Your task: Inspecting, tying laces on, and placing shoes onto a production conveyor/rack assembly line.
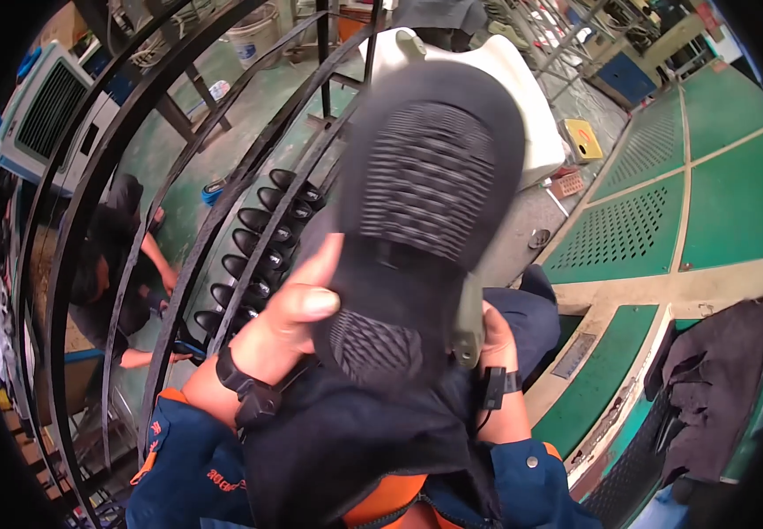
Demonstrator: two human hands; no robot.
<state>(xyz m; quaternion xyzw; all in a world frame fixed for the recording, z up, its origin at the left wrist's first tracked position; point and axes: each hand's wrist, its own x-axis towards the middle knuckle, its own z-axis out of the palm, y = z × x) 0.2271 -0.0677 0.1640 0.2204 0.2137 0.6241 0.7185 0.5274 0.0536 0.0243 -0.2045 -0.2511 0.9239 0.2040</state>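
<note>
A black shoe [430, 176], slightly blurred, is held up in front of me, its ridged sole facing me and its broad toe end uppermost. My left hand [297, 304] is closed on the shoe's left side near the heel, thumb along the edge. Behind the shoe's right edge shows a grey-green piece with a hole, resembling a shoe last [468, 326]. My right hand [498, 335] is closed around that piece, its fingers partly hidden. Dark cloth [355, 441] covers my lap below the heel.
Curved black metal rails [189, 256] run along my left. Several black shoes [258, 216] stand in rows beyond them. A person [104, 264] crouches at the far left. Green machine panels [624, 229] and a dark cloth [721, 388] lie right; a white moulded part [522, 97] stands ahead.
</note>
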